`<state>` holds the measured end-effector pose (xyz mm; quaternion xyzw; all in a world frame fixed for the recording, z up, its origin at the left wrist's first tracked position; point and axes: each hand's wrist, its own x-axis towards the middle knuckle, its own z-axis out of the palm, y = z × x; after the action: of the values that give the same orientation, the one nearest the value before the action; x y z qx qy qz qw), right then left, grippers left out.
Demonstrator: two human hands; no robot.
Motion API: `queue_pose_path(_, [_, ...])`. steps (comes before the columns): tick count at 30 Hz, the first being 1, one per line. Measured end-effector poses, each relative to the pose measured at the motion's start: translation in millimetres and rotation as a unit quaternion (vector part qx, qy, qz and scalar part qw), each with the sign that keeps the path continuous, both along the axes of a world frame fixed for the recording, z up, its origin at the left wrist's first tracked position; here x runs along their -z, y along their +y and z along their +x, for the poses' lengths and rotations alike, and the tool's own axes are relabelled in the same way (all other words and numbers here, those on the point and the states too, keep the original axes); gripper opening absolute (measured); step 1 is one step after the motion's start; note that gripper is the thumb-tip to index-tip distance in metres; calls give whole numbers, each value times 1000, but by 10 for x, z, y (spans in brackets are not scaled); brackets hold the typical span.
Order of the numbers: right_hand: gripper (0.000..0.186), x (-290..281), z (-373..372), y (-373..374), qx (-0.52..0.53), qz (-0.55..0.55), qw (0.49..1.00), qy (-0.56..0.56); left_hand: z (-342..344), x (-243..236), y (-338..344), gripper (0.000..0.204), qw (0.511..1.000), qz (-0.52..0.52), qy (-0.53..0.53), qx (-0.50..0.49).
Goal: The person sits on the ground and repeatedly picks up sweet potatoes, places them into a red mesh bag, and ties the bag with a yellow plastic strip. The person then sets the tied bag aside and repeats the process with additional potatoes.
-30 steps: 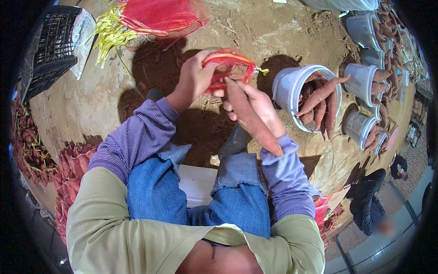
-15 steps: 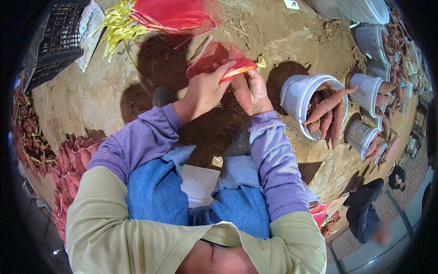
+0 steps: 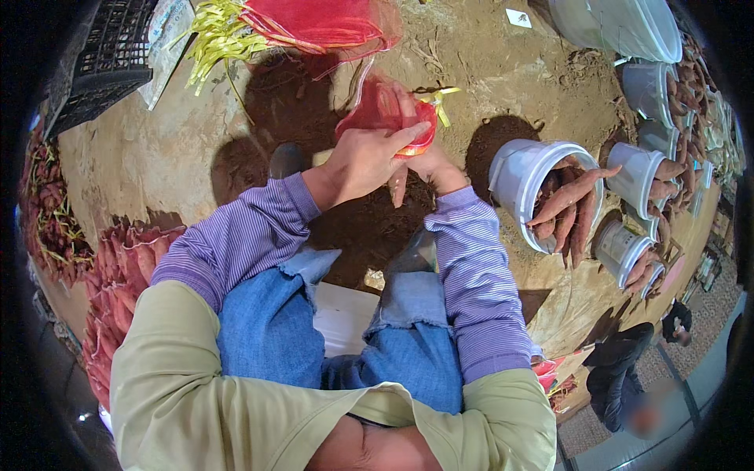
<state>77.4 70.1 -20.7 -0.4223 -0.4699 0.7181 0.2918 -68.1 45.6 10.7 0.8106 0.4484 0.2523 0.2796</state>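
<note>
Over the dirt floor in front of my legs, my left hand (image 3: 357,163) is closed on the mouth of a small red mesh bag (image 3: 358,116). My right hand (image 3: 436,166) reaches into that mouth, its fingers showing blurred through the red mesh. A sweet potato (image 3: 398,188) sticks out below the bag's rim between my two hands, gripped in my right hand; the rest of it is hidden. A yellow tie (image 3: 442,102) hangs from the bag's far right side.
Flat red mesh bags (image 3: 322,27) with yellow ties (image 3: 224,35) lie at the far side. A white bucket (image 3: 510,177) of sweet potatoes stands to my right, with more buckets (image 3: 628,173) beyond. Filled red bags (image 3: 118,290) sit at left, below a black crate (image 3: 110,63).
My right hand has pushed deeper into the mesh bag, taking the sweet potato with it, so less of it shows. My left hand has slid its hold along the bag's rim.
</note>
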Motion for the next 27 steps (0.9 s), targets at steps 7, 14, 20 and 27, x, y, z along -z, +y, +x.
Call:
queue_pose_path(7, [57, 34, -50, -100, 84, -111, 988, -62, -26, 192, 49, 36, 940, -223, -85, -244])
queue_pose_path(14, [62, 11, -65, -303, 102, -20, 989, -106, -7, 223, 203, 29, 928, -208, -96, -294])
queue_pose_path(20, [56, -223, -161, -215, -83, -115, 946, -291, 82, 67, -10, 38, 986, -72, -84, -121])
queue_pose_path(27, [74, -149, -2, -293, 41, 151, 927, -339, -52, 179, 147, 28, 949, -144, -82, -267])
